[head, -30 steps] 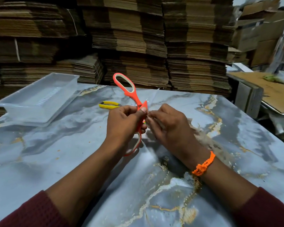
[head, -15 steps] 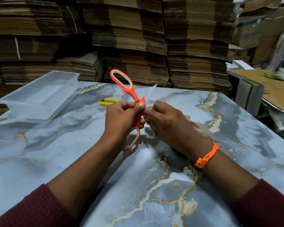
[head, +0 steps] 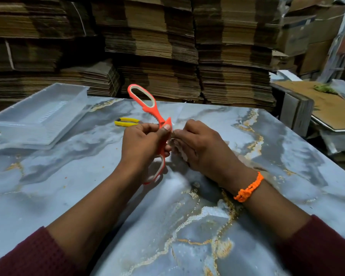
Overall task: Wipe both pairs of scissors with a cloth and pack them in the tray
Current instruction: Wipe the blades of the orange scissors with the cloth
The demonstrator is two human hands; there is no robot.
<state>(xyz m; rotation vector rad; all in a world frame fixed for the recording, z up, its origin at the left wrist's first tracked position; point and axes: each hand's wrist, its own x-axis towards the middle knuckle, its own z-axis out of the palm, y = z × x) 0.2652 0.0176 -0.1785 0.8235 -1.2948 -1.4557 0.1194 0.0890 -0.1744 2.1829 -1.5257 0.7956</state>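
A blue-grey marble-patterned table with gold veins point(head: 72, 198) fills the foreground, glossy under dim, cool light. Behind its far edge, tall stacks of flattened brown corrugated cardboard sheets point(head: 163, 48) rise like a wall across the whole width. At the upper right stand assembled brown cardboard boxes point(head: 315, 34). Beside the table's right edge, a flat brown cardboard sheet point(head: 331, 110) lies on a lower surface.

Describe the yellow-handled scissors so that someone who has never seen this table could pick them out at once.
Start at the blue-grey marbled table; at its far left stands a clear plastic tray. Between the tray and the left hand, the yellow-handled scissors lie flat on the tabletop. Unlike the bigger orange scissors gripped in that hand, they are yellow, small and untouched.
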